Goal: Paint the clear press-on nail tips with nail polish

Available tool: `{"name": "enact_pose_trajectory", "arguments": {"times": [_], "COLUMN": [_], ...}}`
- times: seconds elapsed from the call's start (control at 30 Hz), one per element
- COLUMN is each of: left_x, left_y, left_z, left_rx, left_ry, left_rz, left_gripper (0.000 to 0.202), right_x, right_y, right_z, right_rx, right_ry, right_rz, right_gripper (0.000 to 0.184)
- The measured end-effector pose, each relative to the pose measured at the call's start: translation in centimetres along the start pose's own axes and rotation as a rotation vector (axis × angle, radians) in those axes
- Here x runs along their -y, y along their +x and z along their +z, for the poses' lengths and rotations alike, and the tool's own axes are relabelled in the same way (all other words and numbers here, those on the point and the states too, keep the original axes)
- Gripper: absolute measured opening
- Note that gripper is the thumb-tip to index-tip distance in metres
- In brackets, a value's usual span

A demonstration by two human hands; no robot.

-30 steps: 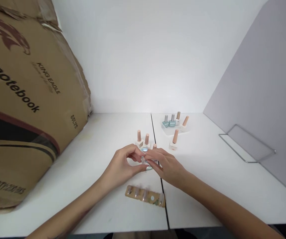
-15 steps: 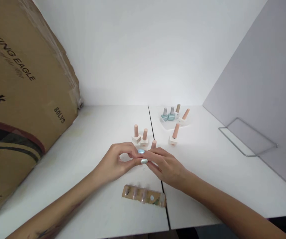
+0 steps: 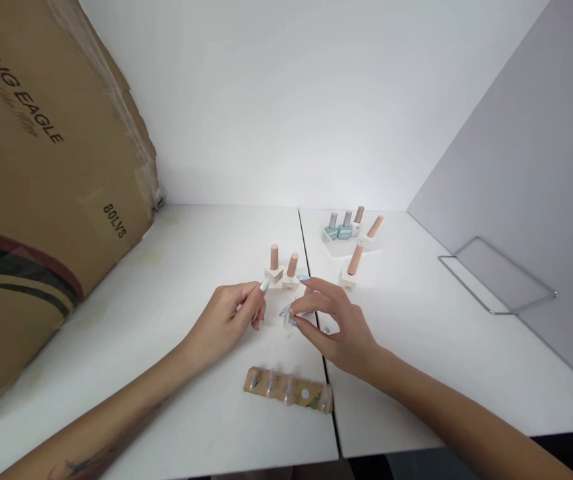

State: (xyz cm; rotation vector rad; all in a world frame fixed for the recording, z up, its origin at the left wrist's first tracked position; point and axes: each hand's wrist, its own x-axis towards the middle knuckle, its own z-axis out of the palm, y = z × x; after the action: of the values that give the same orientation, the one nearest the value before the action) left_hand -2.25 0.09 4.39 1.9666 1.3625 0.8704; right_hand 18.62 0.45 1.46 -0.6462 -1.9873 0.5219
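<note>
My left hand [image 3: 231,319] hovers over the table with its thumb pressed on the curled forefinger; whether anything sits in that pinch is hidden. To its right, my right hand [image 3: 339,320] pinches a small clear piece [image 3: 288,319] between thumb and fingers, the forefinger raised. Just behind the hands stand two white nail polish bottles with peach caps, a left bottle [image 3: 274,274] and a right bottle [image 3: 290,283]. Nearer to me lies a brown strip [image 3: 296,388] carrying several clear nail-shaped pieces. A tiny clear bit [image 3: 326,329] rests beside my right hand.
Another peach-capped bottle [image 3: 349,276] stands farther right. Behind it, a clear tray [image 3: 339,253] holds several polish bottles. A wire frame [image 3: 496,275] sits by the right wall, and a large cardboard box [image 3: 51,167] fills the left. A dark seam [image 3: 306,250] divides the tabletop.
My hands have parted: the left has drawn back leftward, while the right keeps a small clear piece in its pinch. The view has shifted slightly.
</note>
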Motion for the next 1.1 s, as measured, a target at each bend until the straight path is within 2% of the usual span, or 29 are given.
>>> {"name": "enact_pose_trajectory", "arguments": {"times": [0.1,0.23,0.4,0.47,0.6,0.7,0.83,0.97,1.1], "left_x": [0.4,0.5,0.1,0.2,0.7,0.9,0.8,0.4,0.0], "left_y": [-0.1,-0.1,-0.1,-0.3,-0.6,-0.7,-0.9,-1.1,-1.1], "left_z": [0.3,0.6,0.6,0.7,1.1,1.3,1.6,2.0,2.0], "left_rx": [-0.025,-0.122,-0.211,-0.224,-0.214,-0.204,-0.163,-0.174,-0.127], "left_ry": [-0.087,-0.274,-0.384,-0.385,-0.324,-0.278,-0.260,-0.326,-0.438], "left_rz": [-0.027,-0.052,-0.101,-0.073,0.074,0.146,0.209,0.190,0.078], "left_gripper": [0.041,0.013,0.038,0.036,0.013,0.025,0.024,0.021,0.007], "right_x": [0.1,0.0,0.0,0.1,0.0,-0.1,0.0,0.1,0.0], "right_y": [-0.1,-0.2,-0.2,-0.2,-0.2,-0.3,-0.5,-0.5,-0.4], "right_z": [0.0,0.0,0.1,0.1,0.2,0.3,0.5,0.7,0.7], "right_rx": [-0.011,-0.031,-0.062,-0.065,-0.067,-0.066,-0.062,-0.050,-0.037], "right_ry": [0.060,0.127,0.166,0.169,0.151,0.149,0.136,0.122,0.081], "right_rz": [0.089,0.176,0.247,0.261,0.252,0.258,0.247,0.175,0.084], "right_gripper": [0.059,0.054,0.052,0.052,0.050,0.051,0.053,0.055,0.060]}}
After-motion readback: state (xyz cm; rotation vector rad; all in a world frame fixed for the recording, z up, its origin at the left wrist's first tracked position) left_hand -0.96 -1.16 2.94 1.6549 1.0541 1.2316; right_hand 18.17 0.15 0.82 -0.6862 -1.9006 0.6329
